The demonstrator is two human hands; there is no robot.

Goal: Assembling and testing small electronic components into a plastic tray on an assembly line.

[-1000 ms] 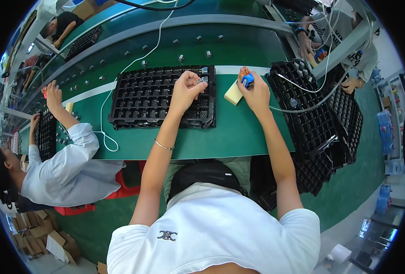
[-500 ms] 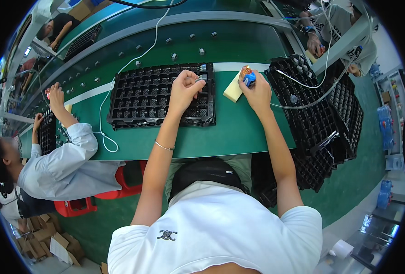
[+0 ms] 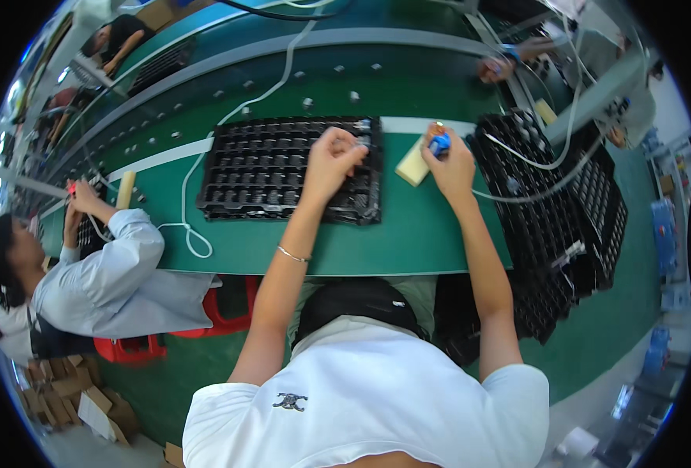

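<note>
My left hand [image 3: 332,168] hovers over the right part of a black compartment tray [image 3: 240,171]. Its thumb and fingertips are pinched on a small silvery part [image 3: 362,145], mostly hidden by the fingers. A similar small part sits at the tray's far right corner. My right hand [image 3: 454,170] is closed round a small blue-and-orange tool [image 3: 439,143], whose exact kind I cannot make out. Just left of that hand, a pale yellow block [image 3: 412,167] lies tilted on the green table [image 3: 298,251].
Stacked black trays [image 3: 528,210] stand at the right, crossed by a clear hose. A white cable [image 3: 188,195] runs along the tray's left side. Small parts [image 3: 308,103] are scattered on the green belt beyond. A co-worker in a light sleeve [image 3: 119,257] sits at the left.
The view has shifted slightly, moving the table rightward in the picture. Both my hands keep their grips. The left co-worker's hands have come together round a red item; the far-right co-worker's arm has moved.
</note>
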